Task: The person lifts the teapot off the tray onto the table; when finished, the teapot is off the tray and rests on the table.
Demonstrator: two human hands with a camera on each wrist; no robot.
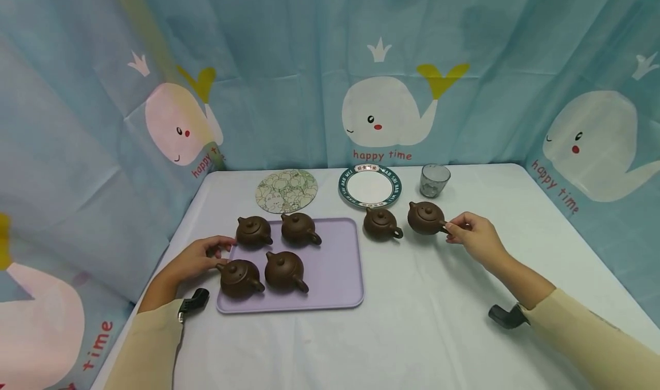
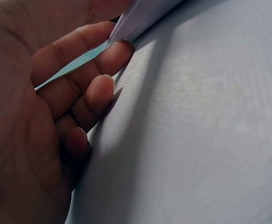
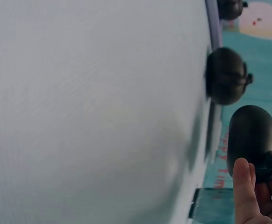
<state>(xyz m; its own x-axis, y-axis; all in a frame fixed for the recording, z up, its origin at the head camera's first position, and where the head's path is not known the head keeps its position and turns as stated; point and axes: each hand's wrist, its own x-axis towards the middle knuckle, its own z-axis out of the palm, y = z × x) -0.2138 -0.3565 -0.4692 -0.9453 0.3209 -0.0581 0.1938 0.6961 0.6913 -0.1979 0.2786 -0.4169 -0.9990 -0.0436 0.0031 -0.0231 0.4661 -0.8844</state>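
Observation:
My right hand [image 1: 476,238] pinches the handle of a brown teapot [image 1: 425,217]. The right wrist view shows this teapot [image 3: 252,137] raised off the table, its lid on. A second brown teapot [image 1: 380,224] stands just left of it on the cloth. At the left, my left hand [image 1: 198,258] holds the left rim of a lavender tray [image 1: 335,264], its fingers bent. In the left wrist view the fingertips meet the tray edge [image 2: 138,18]; the thumb is mostly out of frame. Several matching teapots [image 1: 285,271] sit on the tray's left part, handles toward the lower right.
Behind the tray lies a round green patterned mat [image 1: 286,191]. A green-rimmed plate [image 1: 369,186] and a clear glass [image 1: 434,180] stand along the table's back. White cloth covers the table [image 1: 402,327]. A blue whale-print curtain [image 1: 289,115] hangs behind and at the sides.

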